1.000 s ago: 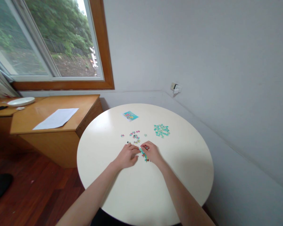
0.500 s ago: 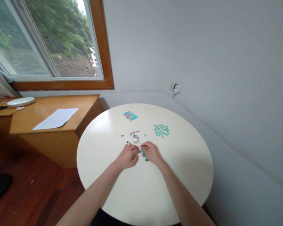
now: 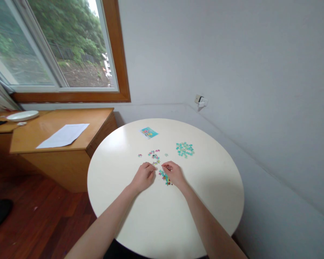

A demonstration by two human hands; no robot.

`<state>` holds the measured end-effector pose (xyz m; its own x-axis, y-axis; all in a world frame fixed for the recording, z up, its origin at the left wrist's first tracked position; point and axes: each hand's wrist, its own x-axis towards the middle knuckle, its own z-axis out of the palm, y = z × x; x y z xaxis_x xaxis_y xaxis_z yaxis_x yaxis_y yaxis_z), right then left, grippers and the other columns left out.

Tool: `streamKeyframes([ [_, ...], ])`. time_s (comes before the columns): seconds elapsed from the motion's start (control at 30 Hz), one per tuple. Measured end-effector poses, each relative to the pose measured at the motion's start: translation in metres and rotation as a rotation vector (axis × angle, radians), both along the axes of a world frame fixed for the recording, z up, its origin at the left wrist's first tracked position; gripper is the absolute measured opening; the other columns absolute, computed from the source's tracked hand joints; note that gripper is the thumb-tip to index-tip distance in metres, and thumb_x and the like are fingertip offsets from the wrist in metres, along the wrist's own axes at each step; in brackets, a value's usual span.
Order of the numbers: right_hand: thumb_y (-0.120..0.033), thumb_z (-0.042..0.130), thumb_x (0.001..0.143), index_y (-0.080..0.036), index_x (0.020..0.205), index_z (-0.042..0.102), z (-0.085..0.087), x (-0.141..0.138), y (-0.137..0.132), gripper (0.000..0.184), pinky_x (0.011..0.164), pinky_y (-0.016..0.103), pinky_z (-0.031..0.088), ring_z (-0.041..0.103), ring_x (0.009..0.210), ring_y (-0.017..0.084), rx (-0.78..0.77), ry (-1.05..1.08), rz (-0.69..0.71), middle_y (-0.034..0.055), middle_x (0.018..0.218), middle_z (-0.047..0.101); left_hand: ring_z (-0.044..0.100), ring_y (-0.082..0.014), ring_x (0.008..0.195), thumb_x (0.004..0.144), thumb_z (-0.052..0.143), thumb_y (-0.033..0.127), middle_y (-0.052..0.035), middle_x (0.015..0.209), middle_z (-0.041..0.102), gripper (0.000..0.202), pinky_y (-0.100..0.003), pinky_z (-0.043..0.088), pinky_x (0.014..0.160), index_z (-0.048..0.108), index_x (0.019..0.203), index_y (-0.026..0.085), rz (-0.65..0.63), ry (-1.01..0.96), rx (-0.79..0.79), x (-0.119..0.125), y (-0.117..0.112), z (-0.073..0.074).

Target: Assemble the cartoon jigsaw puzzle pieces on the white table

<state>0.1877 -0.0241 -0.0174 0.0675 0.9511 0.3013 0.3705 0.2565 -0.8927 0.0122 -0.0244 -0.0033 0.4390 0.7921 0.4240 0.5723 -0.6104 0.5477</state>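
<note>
Several joined jigsaw puzzle pieces [image 3: 164, 176], turquoise with pink, yellow and red, lie on the table partly beneath my right hand [image 3: 174, 173]. Its thumb and forefinger are pinched just beyond the upper end of this cluster; anything between them is too small to make out. To the left, my left hand [image 3: 144, 176] rests with curled fingers, its fingertips apart from the cluster. Whether it holds a piece is hidden. Beyond both hands lie loose multicoloured puzzle pieces [image 3: 154, 157], and a single pale green piece [image 3: 166, 155] sits a bit to their right.
A heap of turquoise puzzle pieces [image 3: 185, 149] lies right of centre on the round white table [image 3: 162, 223]. Farther back is a small picture card [image 3: 149, 132]. A wooden desk [image 3: 99, 120] at left bears a paper sheet [image 3: 62, 136] and a white plate [image 3: 23, 115].
My left hand has drawn back leftward from the joined pieces and now covers the loose pieces near its fingertips. My right hand's fingertips have shifted slightly, exposing more of the cluster.
</note>
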Motion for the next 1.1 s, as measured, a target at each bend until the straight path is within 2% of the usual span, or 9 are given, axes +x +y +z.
streamKeyframes([
  [0.23, -0.035, 0.059, 0.067, -0.016, 0.072, 0.065, -0.002, 0.005, 0.006, 0.021, 0.054, 0.024, 0.044, 0.055, 0.057, 0.013, -0.030, 0.223, -0.051, 0.0026, 0.064, 0.064, 0.054, -0.0195, 0.087, 0.075, 0.044, 0.009, -0.0085, 0.090, 0.061, 0.026, -0.035, 0.045, 0.080, 0.065, 0.088, 0.016, 0.040, 0.017, -0.010, 0.000, 0.000, 0.001],
  [0.4, -0.042, 0.061, 0.064, -0.017, 0.071, 0.065, 0.003, 0.012, 0.008, 0.026, 0.058, 0.027, 0.046, 0.058, 0.061, 0.015, -0.029, 0.278, -0.142, 0.0038, 0.066, 0.066, 0.055, -0.0196, 0.086, 0.076, 0.046, 0.011, -0.0083, 0.091, 0.062, 0.024, -0.036, 0.044, 0.081, 0.065, 0.088, 0.017, 0.072, 0.043, -0.031, -0.001, -0.001, 0.003],
  [0.6, -0.043, 0.063, 0.061, -0.016, 0.070, 0.064, 0.004, 0.017, 0.010, 0.028, 0.065, 0.030, 0.048, 0.061, 0.067, 0.017, -0.041, 0.351, -0.210, 0.0050, 0.068, 0.067, 0.055, -0.0202, 0.086, 0.076, 0.046, 0.010, -0.0076, 0.088, 0.062, 0.021, -0.035, 0.042, 0.078, 0.065, 0.083, 0.017, 0.076, 0.110, -0.058, 0.000, -0.001, 0.006],
  [1.1, -0.047, 0.060, 0.063, -0.016, 0.072, 0.063, -0.002, 0.015, 0.011, 0.032, 0.056, 0.027, 0.044, 0.056, 0.058, 0.014, -0.041, 0.308, -0.215, 0.0044, 0.063, 0.065, 0.054, -0.0196, 0.083, 0.078, 0.045, 0.012, -0.0066, 0.086, 0.062, 0.020, -0.034, 0.040, 0.077, 0.064, 0.082, 0.018, 0.070, 0.125, -0.078, 0.001, -0.002, 0.010],
])
